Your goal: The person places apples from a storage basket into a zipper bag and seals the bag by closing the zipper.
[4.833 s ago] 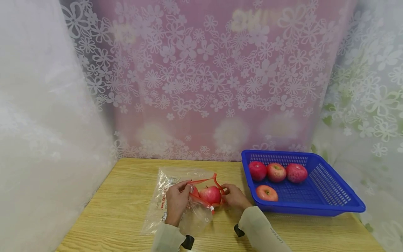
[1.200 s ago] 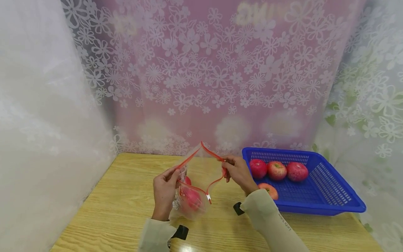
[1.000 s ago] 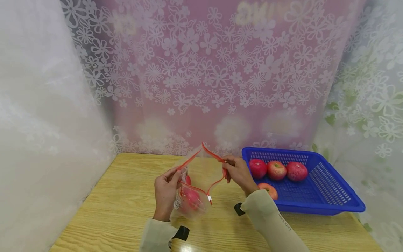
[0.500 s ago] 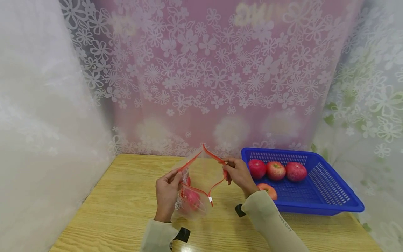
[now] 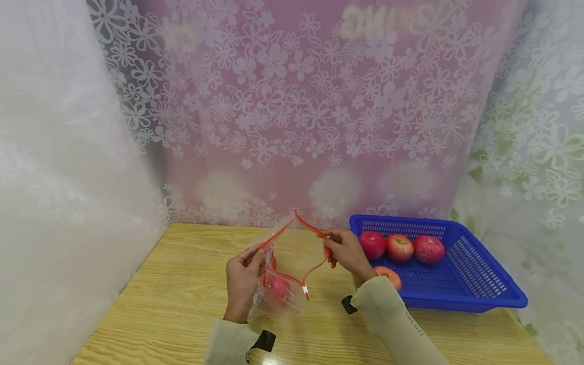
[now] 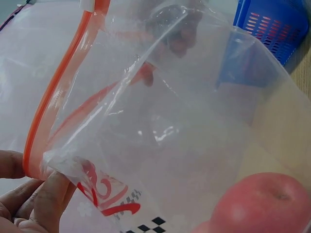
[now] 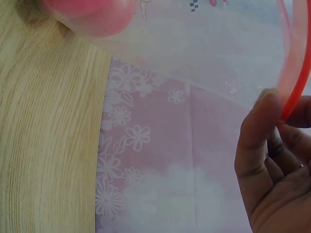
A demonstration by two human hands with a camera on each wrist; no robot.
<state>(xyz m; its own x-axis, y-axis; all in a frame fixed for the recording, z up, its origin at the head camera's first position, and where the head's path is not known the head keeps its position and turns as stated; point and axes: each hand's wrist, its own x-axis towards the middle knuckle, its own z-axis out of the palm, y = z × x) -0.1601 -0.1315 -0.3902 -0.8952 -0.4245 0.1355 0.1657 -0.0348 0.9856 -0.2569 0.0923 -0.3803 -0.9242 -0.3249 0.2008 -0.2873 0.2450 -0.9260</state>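
A clear zip bag (image 5: 292,309) with a red zip edge stands upright on the table, its mouth spread wide. My left hand (image 5: 243,281) pinches the left side of that edge between thumb and fingers. On the opposite side, my right hand (image 5: 348,252) pinches the rim the same way. A white slider (image 5: 305,289) sits at the near corner of the mouth. Low inside the bag lies a red apple (image 5: 277,288), with another apple (image 5: 272,262) partly showing behind it. The left wrist view shows an apple (image 6: 265,204) through the film, beside red print and black checks.
To the right, a blue plastic basket (image 5: 461,299) holds several apples, among them a red apple (image 5: 429,249). My right forearm partly covers the apple (image 5: 388,276) at its near side. Flower-patterned sheeting (image 5: 292,126) surrounds the wooden table (image 5: 169,294).
Since the earliest frame, the bag has gone from lying flat to upright, and its mouth has been raised and spread wider. Over the last second the hands have barely shifted.
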